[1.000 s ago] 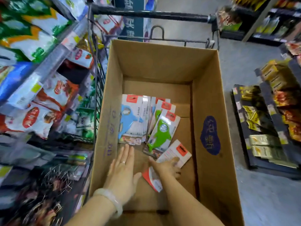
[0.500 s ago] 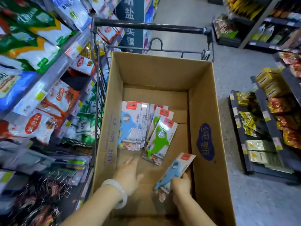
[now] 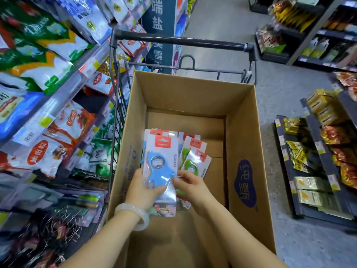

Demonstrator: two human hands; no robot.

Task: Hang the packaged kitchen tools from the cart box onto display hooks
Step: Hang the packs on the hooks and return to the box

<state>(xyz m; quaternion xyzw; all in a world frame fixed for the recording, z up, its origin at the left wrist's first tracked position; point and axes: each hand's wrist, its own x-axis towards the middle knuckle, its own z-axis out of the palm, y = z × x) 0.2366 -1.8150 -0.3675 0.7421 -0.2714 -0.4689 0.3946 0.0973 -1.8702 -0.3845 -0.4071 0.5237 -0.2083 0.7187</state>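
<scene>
Blue packaged tool above box

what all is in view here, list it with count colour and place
cardboard box: one, brown, in the cart
blue tool pack: one, white card with red tab, held over the box
packs in box: several, green and blue tools, on the box floor
cart: one, dark metal, around the box
shelves: both sides, colourful food bags
bracelet: one, pale, left wrist
hands: left and right, both gripping the blue tool pack
</scene>
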